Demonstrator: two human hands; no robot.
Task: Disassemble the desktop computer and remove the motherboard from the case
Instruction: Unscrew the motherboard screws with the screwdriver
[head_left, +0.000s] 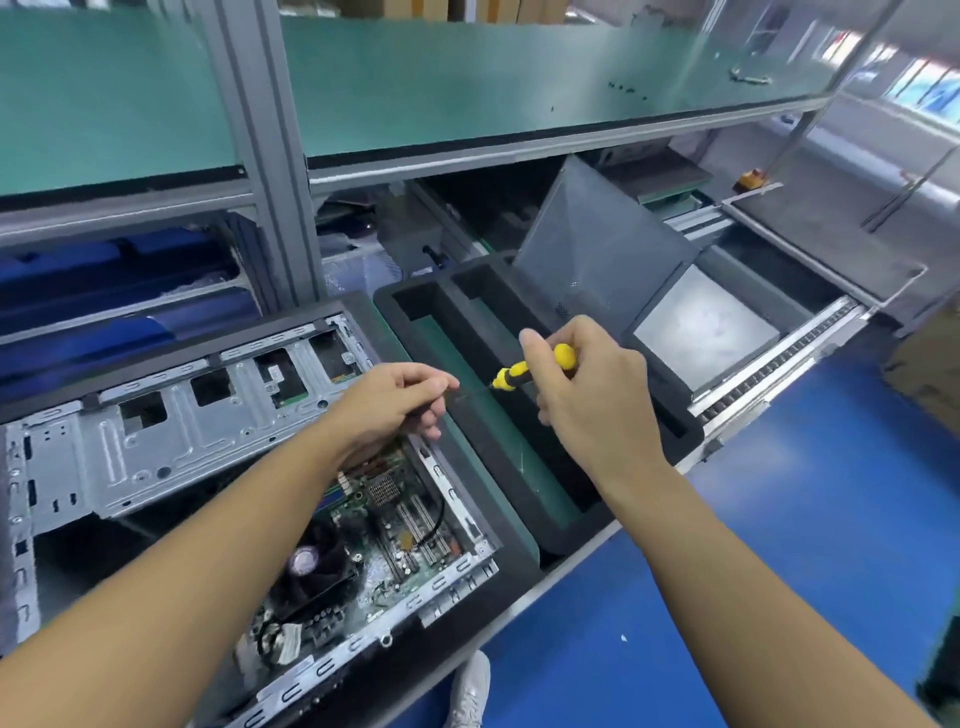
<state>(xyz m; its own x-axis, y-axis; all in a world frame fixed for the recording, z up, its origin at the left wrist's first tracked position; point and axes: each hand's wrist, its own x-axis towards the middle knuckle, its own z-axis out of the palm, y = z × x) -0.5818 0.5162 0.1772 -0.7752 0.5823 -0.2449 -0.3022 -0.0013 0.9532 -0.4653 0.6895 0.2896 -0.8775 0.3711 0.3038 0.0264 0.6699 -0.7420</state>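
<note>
An open desktop case (156, 447) lies on its side on the bench at the left. The green motherboard (395, 514) with a black fan (322, 566) shows in its lower right part. My right hand (587, 384) grips the yellow-and-black handle of a screwdriver (519, 371) above the black foam tray. The thin shaft points left into my left hand (395, 405), whose fingertips pinch its tip just over the case's right edge.
A black foam tray (498, 452) with deep slots lies right of the case. A grey side panel (597, 260) leans behind it, next to a metal plate (706, 322) and a roller rail (779, 364). Green shelves hang overhead. The blue floor and my white shoe (470, 691) lie below.
</note>
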